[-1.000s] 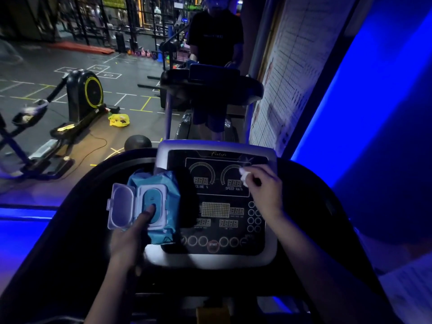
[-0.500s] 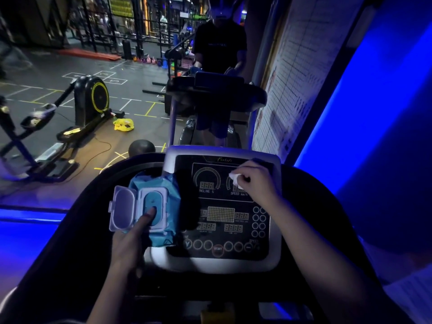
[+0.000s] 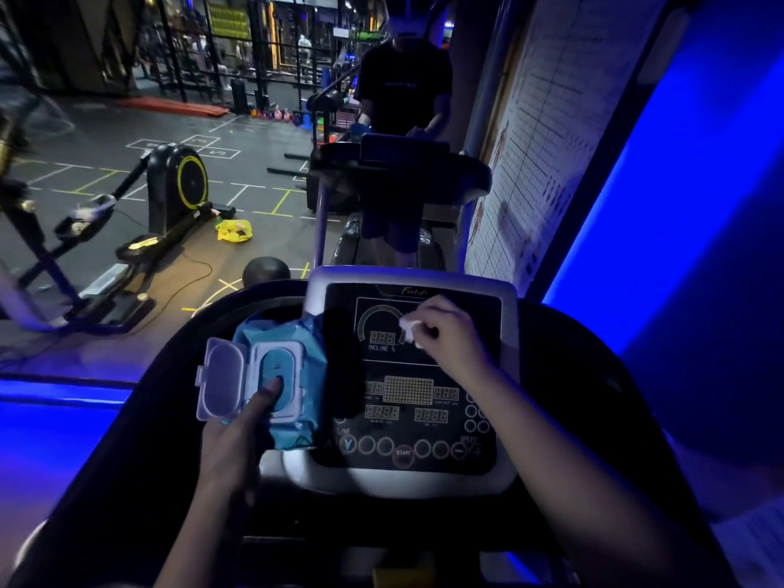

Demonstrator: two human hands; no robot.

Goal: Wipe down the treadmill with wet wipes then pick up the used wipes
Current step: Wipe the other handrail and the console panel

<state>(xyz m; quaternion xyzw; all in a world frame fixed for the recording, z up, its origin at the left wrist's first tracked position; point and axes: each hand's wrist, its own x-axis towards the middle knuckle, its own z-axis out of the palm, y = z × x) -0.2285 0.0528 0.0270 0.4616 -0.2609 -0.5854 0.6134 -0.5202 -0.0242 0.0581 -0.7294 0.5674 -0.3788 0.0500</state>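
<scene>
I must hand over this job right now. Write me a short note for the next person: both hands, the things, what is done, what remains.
Right hand: grips a crumpled white wipe against the upper console, by the incline dial.
Left hand: holds the blue wipes pack, thumb on its opening; lid open.
Done: wiping started; how much, cannot tell.
Left: rest of the treadmill, then collect used wipes.

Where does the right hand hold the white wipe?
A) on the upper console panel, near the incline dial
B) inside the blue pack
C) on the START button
A: the right hand grips the wipe against the top of the console, beside the INCLINE readout.
</scene>
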